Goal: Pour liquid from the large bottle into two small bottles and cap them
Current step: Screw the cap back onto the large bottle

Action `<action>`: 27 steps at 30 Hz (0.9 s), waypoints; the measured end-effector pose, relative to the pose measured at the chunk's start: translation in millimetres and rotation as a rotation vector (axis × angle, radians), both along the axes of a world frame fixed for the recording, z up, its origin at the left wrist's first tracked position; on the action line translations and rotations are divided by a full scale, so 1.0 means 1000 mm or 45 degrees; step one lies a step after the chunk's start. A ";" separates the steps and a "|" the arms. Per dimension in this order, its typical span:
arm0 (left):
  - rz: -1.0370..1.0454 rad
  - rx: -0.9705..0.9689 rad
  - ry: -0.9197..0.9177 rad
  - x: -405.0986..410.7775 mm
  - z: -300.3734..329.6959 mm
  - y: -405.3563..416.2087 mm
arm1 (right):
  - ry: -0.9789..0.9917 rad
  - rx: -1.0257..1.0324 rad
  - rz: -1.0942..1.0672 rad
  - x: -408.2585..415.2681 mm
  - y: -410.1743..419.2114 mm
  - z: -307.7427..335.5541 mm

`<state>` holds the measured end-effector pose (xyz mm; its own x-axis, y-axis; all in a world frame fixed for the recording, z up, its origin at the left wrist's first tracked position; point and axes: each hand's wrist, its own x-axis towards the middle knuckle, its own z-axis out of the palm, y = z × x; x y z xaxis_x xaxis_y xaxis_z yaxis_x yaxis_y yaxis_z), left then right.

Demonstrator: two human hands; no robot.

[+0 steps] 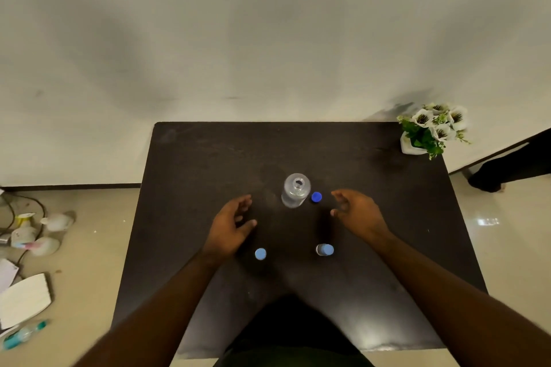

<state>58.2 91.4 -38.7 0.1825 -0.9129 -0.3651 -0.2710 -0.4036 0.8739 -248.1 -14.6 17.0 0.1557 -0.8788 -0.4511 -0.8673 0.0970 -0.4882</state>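
The large clear bottle (295, 191) stands upright and uncapped in the middle of the dark table (193, 164). Its dark blue cap (316, 197) lies on the table just to its right. Two small bottles with light blue caps stand nearer to me: one at the left (260, 254), one at the right (325, 249). My left hand (231, 225) hovers left of the large bottle, fingers loosely curved, holding nothing. My right hand (356, 213) hovers right of the blue cap, fingers also relaxed and empty.
A white pot of flowers (432, 128) stands at the table's far right corner. Cups, papers, cables and a bottle (24, 334) litter the floor at the left. A person's dark leg (507, 164) stands on the floor at the far right.
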 end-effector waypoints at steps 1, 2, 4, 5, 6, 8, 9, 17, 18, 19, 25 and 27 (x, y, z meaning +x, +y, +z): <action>-0.064 0.016 -0.003 -0.005 0.006 -0.013 | 0.010 0.012 0.011 0.004 -0.005 -0.006; -0.128 0.026 -0.015 -0.010 0.010 -0.026 | 0.015 0.029 0.017 0.007 -0.010 -0.012; -0.234 0.036 -0.053 -0.022 0.014 -0.051 | 0.017 0.053 0.026 0.014 -0.019 -0.023; -0.287 0.039 -0.085 -0.027 0.014 -0.062 | 0.019 0.060 0.039 0.018 -0.023 -0.028; -0.344 0.036 -0.120 -0.031 0.013 -0.071 | 0.030 0.060 0.062 0.021 -0.025 -0.032; -0.429 0.031 -0.143 -0.039 0.007 -0.086 | 0.076 0.042 0.113 0.026 -0.031 -0.039; -0.448 0.036 -0.129 -0.043 0.004 -0.091 | 0.098 0.033 0.130 0.027 -0.033 -0.041; -0.478 -0.015 -0.132 -0.060 -0.002 -0.105 | 0.096 0.024 0.191 0.029 -0.042 -0.055; -0.461 -0.008 -0.131 -0.061 -0.002 -0.104 | 0.086 0.016 0.189 0.029 -0.042 -0.055; -0.445 0.000 -0.131 -0.061 -0.002 -0.102 | 0.071 0.009 0.179 0.029 -0.041 -0.055; -0.420 0.017 -0.054 -0.061 0.007 -0.100 | -0.179 0.060 -0.057 0.016 -0.031 -0.040; -0.395 -0.015 -0.022 -0.063 0.013 -0.101 | -0.266 0.032 -0.082 0.012 -0.030 -0.029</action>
